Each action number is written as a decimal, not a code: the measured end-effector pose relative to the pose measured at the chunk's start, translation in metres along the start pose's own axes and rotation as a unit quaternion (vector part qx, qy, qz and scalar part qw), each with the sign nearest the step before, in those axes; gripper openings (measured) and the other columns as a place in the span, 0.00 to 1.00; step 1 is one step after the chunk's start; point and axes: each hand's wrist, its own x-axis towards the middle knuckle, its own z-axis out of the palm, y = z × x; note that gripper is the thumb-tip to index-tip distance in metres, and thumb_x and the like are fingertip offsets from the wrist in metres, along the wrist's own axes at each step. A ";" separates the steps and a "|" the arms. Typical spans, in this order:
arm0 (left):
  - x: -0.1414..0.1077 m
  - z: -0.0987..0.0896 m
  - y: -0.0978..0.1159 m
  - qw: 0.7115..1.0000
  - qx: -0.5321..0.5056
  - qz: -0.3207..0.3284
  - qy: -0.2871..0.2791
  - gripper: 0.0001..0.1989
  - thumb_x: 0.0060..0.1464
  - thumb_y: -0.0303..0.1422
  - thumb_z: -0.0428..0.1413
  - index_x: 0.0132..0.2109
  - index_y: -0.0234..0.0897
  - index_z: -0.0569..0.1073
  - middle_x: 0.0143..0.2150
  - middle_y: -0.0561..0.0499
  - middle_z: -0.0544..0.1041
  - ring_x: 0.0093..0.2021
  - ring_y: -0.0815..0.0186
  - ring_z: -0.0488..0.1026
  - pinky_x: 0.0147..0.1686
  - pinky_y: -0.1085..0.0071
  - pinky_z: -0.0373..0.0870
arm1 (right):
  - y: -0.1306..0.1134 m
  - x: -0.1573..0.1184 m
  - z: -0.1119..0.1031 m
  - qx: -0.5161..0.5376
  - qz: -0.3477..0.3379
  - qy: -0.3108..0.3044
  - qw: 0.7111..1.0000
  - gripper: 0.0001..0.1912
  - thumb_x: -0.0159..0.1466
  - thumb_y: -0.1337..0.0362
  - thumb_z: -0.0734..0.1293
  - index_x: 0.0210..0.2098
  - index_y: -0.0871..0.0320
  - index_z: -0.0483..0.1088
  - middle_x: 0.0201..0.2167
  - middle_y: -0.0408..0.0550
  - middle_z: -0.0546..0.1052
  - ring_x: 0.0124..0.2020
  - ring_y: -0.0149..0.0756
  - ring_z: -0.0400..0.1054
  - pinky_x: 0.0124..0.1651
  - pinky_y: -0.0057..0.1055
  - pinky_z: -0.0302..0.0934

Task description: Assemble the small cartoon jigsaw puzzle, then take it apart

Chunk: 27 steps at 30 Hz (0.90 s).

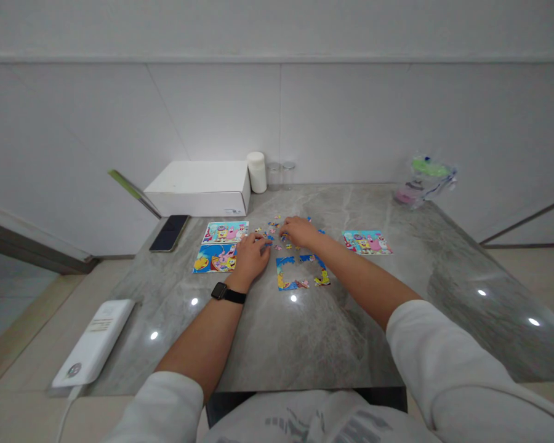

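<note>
My left hand [253,255], with a black watch [229,293] on its wrist, rests by the loose jigsaw pieces. A small blue puzzle piece [268,242] shows at its thumb and fingertips. Among the loose pieces [271,230], my right hand [300,232] reaches down with bent fingers slightly apart, and no piece is clear in its grip. Nearer to me lies a partly joined puzzle border [286,284], with bare table inside and gaps along its edge. Left of my left hand is a printed cartoon picture sheet [215,258] in two panels, partly covered by that hand.
Another cartoon picture card [367,242] lies to the right. A phone [170,234], a white box [198,187], a white bottle [257,172] and two small glass jars [288,176] stand left and back. A plastic-wrapped cup [422,181] is back right; a white corded device [95,341] sits front left.
</note>
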 end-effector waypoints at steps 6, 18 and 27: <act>0.002 -0.004 0.001 0.999 -0.010 -0.021 0.035 0.10 0.65 0.33 0.58 0.48 0.46 0.83 0.52 0.45 0.78 0.54 0.52 0.73 0.57 0.52 0.68 | 0.005 0.018 -0.003 -0.035 -0.050 -0.049 0.997 0.12 0.61 0.69 0.75 0.43 0.48 0.84 0.47 0.53 0.81 0.48 0.48 0.74 0.48 0.37 0.63; 0.002 -0.008 0.006 0.998 -0.039 0.006 0.038 0.10 0.65 0.33 0.58 0.51 0.45 0.81 0.51 0.45 0.79 0.55 0.53 0.74 0.59 0.54 0.68 | 0.021 -0.010 -0.017 0.329 0.052 -0.034 0.942 0.08 0.58 0.58 0.74 0.32 0.56 0.77 0.28 0.42 0.78 0.31 0.35 0.69 0.38 0.31 0.62; -0.006 -0.026 0.043 0.988 -0.144 0.054 0.022 0.09 0.67 0.34 0.57 0.49 0.42 0.81 0.49 0.46 0.81 0.52 0.57 0.76 0.57 0.58 0.71 | -0.013 -0.122 -0.023 0.650 0.214 0.054 0.728 0.20 0.51 0.50 0.80 0.33 0.55 0.74 0.29 0.41 0.76 0.30 0.31 0.68 0.33 0.27 0.62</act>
